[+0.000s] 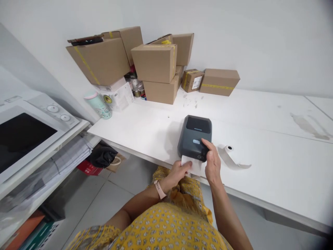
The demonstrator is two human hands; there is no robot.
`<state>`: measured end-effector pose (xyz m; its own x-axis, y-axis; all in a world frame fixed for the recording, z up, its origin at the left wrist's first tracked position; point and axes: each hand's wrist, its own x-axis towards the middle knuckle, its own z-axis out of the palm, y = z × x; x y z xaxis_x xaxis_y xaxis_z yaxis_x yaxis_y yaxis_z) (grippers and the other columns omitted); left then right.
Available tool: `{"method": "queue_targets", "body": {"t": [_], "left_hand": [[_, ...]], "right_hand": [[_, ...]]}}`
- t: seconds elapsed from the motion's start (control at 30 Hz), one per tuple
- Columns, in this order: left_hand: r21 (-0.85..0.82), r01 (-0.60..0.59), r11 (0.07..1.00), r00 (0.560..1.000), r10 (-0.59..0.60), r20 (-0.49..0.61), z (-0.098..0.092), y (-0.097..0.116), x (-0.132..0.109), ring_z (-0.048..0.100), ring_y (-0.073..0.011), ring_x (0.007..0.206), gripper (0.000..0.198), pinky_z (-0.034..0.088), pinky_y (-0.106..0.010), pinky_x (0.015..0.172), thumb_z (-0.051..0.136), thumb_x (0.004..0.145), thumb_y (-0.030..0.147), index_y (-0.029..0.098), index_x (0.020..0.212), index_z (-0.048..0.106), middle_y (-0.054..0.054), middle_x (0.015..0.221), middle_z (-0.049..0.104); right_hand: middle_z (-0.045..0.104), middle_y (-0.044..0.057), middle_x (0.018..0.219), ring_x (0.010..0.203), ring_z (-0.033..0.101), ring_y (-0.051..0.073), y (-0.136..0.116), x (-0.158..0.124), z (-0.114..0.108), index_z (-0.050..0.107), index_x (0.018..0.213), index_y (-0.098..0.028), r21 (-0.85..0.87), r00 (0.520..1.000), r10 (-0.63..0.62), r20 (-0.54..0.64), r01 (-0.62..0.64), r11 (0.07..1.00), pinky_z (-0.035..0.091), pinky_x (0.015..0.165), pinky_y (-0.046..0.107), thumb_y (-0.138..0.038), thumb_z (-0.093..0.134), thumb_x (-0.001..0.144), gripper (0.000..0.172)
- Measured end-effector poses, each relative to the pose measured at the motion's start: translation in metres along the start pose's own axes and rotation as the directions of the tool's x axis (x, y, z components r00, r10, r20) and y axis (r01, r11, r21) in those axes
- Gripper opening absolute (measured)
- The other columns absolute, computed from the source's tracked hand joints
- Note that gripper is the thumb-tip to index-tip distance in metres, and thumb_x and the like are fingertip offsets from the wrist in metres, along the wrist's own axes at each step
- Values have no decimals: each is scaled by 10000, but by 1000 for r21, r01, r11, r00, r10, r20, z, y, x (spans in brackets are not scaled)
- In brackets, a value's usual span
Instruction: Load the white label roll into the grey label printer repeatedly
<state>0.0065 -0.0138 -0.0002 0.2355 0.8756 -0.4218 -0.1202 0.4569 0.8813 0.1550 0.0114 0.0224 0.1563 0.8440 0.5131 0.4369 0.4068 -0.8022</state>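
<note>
A dark grey label printer [191, 139] stands near the front edge of the white table [260, 149]. White label paper [196, 167] sticks out of its front. My left hand [179, 172] pinches that paper at its left side, thumb on top. My right hand [213, 161] rests at the printer's front right corner, its index finger reaching over the top beside a light button [196, 141]. The other right fingers are curled, and I see nothing held in them. To the right lies a small paper roll [229, 148] with a loose curled strip.
Cardboard boxes [156, 64] are stacked at the back left, and two smaller ones, including a long box [220, 82], sit along the wall. A mint tumbler [98, 105] stands by a white box [117, 95]. At far left, a microwave [33, 128] sits on a shelf.
</note>
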Motion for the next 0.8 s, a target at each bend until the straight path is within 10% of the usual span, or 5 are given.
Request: {"method": "queue_targets", "body": {"t": [0.33,0.6,0.8], "left_hand": [[-25,-32,999,999,33,29,2,3,-2,270,-47,449,541,164,-234,457,704,694,654,182,595,457,71,496,373],[266,-145,953,987,159,-33,-11,-4,1,371,-91,497,545,282,-254,523,537,853,621,184,539,449,42,495,400],[442,-393,807,799,537,-270,-35,14,-2,610,-175,897,329,475,-293,791,444,974,450,190,1019,642,-51,973,664]], "right_hand": [[618,87,1365,1296,534,249,6,0,1,585,1309,-262,-83,996,-82,19,83,993,329,1120,534,-351,304,1032,405],[680,52,1258,1088,593,242,-1,16,7,694,1134,-280,-526,969,-236,67,236,817,377,948,447,-273,443,998,285],[668,14,1327,1385,445,323,-4,30,8,683,961,-269,-624,923,-363,127,359,694,112,1146,611,-293,599,937,91]]}}
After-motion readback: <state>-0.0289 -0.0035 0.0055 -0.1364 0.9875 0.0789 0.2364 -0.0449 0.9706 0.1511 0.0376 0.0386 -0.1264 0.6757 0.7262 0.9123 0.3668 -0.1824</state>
